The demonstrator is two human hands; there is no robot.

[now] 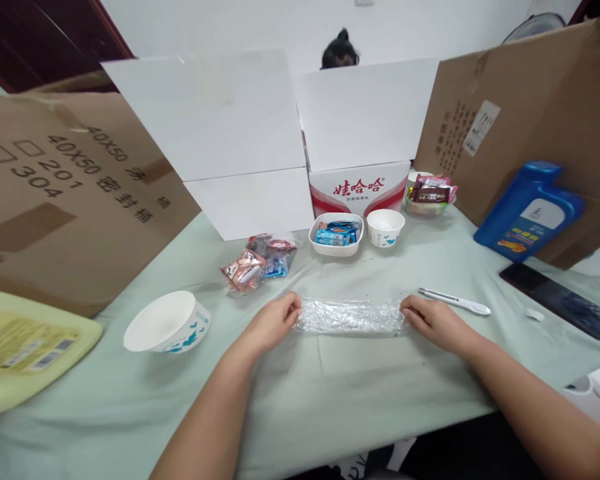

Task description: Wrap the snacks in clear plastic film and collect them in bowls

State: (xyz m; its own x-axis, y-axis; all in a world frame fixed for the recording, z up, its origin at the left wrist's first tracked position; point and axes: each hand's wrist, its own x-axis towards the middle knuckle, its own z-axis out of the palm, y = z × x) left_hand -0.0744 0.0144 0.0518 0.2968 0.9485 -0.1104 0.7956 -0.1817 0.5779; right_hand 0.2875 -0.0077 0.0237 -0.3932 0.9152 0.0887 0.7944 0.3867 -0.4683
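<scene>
A crumpled strip of clear plastic wrap [350, 315] lies stretched across the pale green tablecloth [360, 387]. My left hand [273, 322] is closed on its left end. My right hand [433, 320] is closed on its right end. Both hands rest on the cloth, about a forearm's length apart. A white utility knife [455, 301] lies just beyond my right hand.
A white paper bowl [166, 323] lies tipped at the left, snack packets [257, 263] behind. A square dish of packets [336, 235], a small cup [385, 227], a white carton [359, 187], a blue bottle [527, 210], a phone [560, 299], cardboard boxes [65, 193] surround. A person's head [339, 52] shows behind.
</scene>
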